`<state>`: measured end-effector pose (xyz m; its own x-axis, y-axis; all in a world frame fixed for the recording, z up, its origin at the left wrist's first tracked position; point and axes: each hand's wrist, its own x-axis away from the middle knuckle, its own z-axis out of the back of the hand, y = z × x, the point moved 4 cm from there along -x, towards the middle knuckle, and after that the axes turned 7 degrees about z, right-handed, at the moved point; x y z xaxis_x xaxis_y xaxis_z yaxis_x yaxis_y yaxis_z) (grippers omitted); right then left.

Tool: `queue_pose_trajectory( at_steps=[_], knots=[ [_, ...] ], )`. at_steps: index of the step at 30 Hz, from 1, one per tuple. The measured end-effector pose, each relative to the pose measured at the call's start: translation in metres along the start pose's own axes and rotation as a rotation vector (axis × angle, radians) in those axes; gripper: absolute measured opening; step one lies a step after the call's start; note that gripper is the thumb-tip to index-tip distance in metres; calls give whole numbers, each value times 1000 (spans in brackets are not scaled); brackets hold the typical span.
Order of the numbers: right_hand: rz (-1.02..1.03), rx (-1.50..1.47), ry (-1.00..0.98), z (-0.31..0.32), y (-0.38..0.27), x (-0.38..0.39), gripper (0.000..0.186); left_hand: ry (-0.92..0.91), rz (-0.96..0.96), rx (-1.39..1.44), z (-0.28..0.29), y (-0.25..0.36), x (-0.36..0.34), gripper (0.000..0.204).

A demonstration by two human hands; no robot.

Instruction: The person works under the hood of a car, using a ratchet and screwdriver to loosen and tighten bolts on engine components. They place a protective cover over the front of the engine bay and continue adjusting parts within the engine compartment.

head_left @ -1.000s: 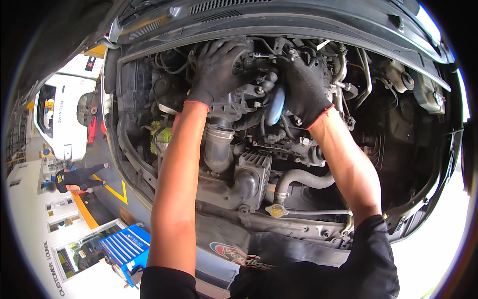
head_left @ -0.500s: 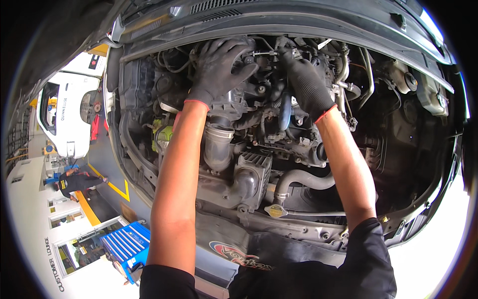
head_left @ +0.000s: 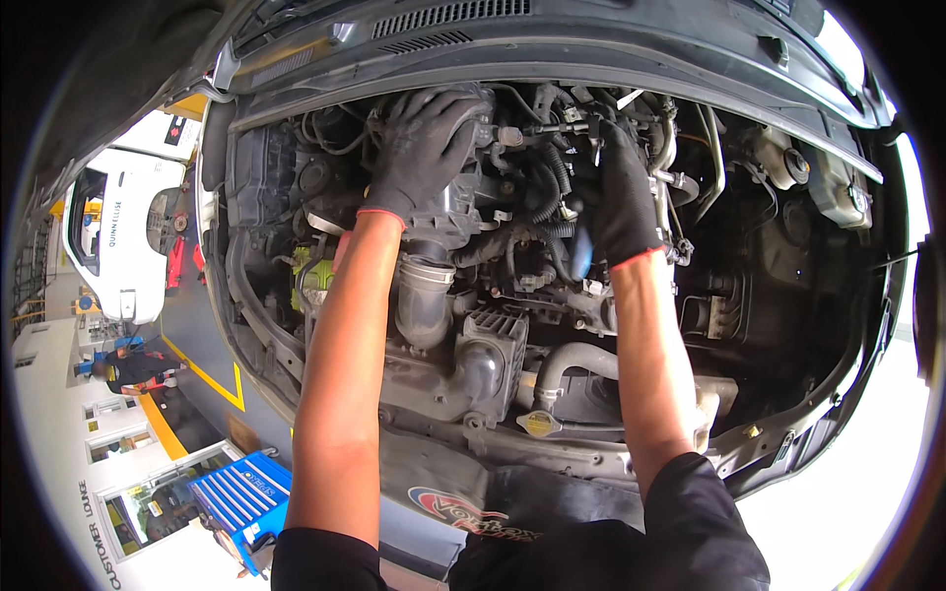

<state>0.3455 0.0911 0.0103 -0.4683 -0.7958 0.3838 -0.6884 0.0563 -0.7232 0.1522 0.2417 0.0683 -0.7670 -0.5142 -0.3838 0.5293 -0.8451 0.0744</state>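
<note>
My left hand [head_left: 419,153], in a black glove, lies over the top of a dark plastic engine housing [head_left: 451,212], fingers curled around its upper part. My right hand [head_left: 626,192], also gloved, is closed among hoses and fittings to the right of it, its fingertips partly hidden. A blue tool handle [head_left: 580,254] shows beside the right palm, seemingly in that hand. Just left of the right fingertips is a thin horizontal metal piece [head_left: 554,129]. Below the housing stands a wide grey duct [head_left: 424,305].
A radiator cap [head_left: 541,423] sits low in the engine bay, a translucent reservoir [head_left: 840,197] at right. The hood and cowl edge [head_left: 552,69] cross above. Outside at left are a white vehicle [head_left: 113,231], a person [head_left: 133,369] in dark clothes and a blue tool chest [head_left: 236,492].
My right hand has straightened and moved right, exposing more corrugated hose between the hands. The blue handle shifted right. My left hand shifted slightly. The person in the background has changed posture.
</note>
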Motion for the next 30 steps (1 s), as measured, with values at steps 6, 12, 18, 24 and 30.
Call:
queue_pose_trajectory(
  at_steps=[6,12,18,24,30],
  knots=[
    [65,358,-241,-18,-43,78,37,26,43,98,8,0,7,53],
    [954,976,-596,-41,-3,64,43,61,-182,45,10,11,23,66],
    [317,812,-391,-82,-12,60,54,108,-90,58,-5,-14,32,43],
    [454,796,-531,-75,-49,67,42,262,57,127,-2,-18,32,24],
    [1562,1692,-362,-75,-170,40,23,243,74,55,3,-11,28,39]
  ],
)
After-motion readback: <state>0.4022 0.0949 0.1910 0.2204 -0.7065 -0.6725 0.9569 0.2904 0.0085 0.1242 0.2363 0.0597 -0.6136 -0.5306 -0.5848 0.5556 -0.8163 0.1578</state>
